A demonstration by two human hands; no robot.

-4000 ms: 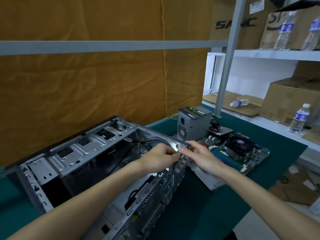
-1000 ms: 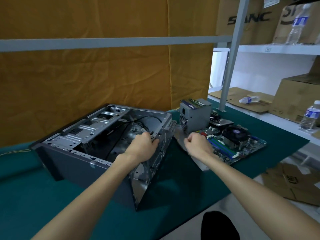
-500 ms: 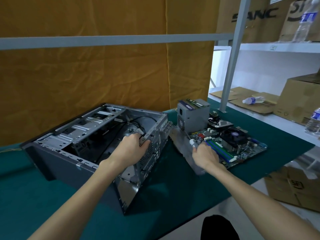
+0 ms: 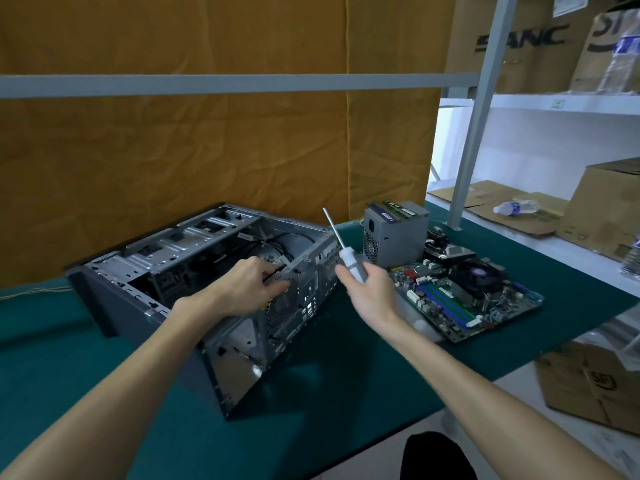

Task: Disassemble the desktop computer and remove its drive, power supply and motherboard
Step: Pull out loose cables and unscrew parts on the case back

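Note:
The open grey computer case (image 4: 145,306) lies on its side on the green table mat, black cables still inside it. My left hand (image 4: 247,289) grips the top edge of the case's rear panel beside the fan grille. My right hand (image 4: 370,292) holds a screwdriver (image 4: 346,251) by its clear handle, shaft pointing up and to the left, just right of the case. The grey power supply (image 4: 396,233) stands on the mat behind my right hand. The motherboard (image 4: 467,296) with its black cooler fan lies flat to the right of it.
The green mat (image 4: 329,368) ends at a front edge close to my body. A metal shelf post (image 4: 474,133) rises behind the power supply. Cardboard boxes (image 4: 609,209) and water bottles (image 4: 516,206) sit on the shelves at right. An orange cloth hangs behind the table.
My right hand has lifted the screwdriver off the mat beside the motherboard and raised it, shaft up. My left hand keeps its grip on the case's rear edge.

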